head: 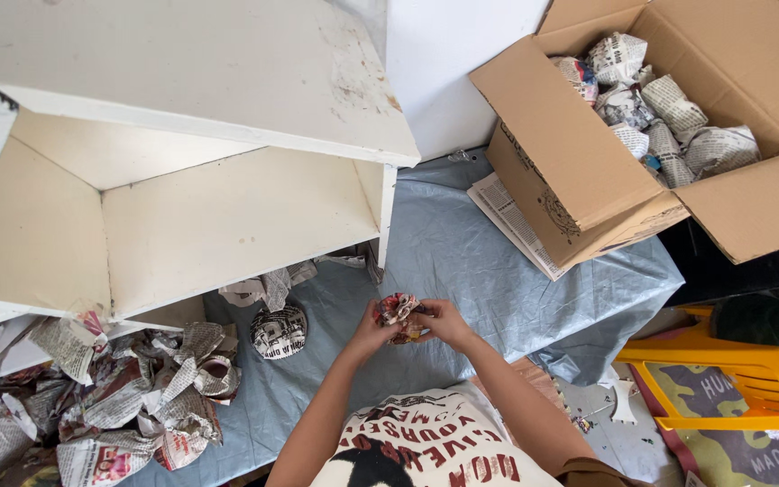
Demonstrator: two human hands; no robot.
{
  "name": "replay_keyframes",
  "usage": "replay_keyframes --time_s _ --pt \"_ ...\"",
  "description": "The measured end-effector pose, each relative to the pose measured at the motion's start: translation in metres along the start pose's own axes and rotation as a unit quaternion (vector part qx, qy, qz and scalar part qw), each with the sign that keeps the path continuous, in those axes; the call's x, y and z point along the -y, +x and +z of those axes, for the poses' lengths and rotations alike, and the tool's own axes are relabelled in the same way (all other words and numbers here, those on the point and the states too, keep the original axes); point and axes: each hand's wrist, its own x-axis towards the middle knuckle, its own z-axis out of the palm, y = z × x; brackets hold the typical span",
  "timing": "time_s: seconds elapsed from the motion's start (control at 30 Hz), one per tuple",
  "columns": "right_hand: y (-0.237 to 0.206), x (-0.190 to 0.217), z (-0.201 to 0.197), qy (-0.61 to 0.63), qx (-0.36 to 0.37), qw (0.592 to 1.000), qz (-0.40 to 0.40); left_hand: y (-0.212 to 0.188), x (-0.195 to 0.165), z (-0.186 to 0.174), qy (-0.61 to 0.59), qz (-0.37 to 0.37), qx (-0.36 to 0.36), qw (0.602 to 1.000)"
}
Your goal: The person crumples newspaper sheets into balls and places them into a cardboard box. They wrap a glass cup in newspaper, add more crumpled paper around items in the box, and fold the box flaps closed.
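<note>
The printed white shirt point(435, 442) at six o'clock lies nearest the camera, and both bare forearms run up from it toward the middle of the view. There the left hand point(370, 330) and the right hand point(444, 322) meet around a crumpled newspaper-wrapped bundle point(398, 311); each grip is clenched on it, the left from the nine o'clock side, the right from the three o'clock side, fingers curled over the paper. The bundle is held above a grey-blue sheet point(462, 261) that covers the floor. At nine o'clock from the hands, near them, a round newspaper-wrapped ball point(278, 332) rests on the sheet. Farther out at eight o'clock a heap of loose crumpled newspaper point(128, 397) spreads under the edge of a white wooden shelf unit point(200, 135), which fills the ten and eleven o'clock part of the view. At two o'clock an open cardboard box point(570, 153) stands well apart from the hands, holding several newspaper-wrapped bundles point(669, 108); a flat stack of newspaper point(507, 216) lies partly beneath it. At four o'clock sits a yellow plastic frame point(723, 370).
</note>
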Motion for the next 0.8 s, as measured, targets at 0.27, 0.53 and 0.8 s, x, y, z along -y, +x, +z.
replay_keyframes --time_s 0.27,0.53,0.8 --pt "-0.076 0.066 -0.027 -0.161 -0.074 0.976 -0.124 -0.012 -0.065 0.044 -0.079 0.046 0.114 0.989" --pt "-0.129 0.125 -0.095 -0.107 -0.131 0.917 -0.361 -0.018 -0.168 0.142 0.034 0.143 0.140 0.979" --pt "-0.189 0.167 -0.208 -0.018 -0.165 0.923 -0.347 0.013 -0.241 0.284 0.066 0.200 0.104 0.972"
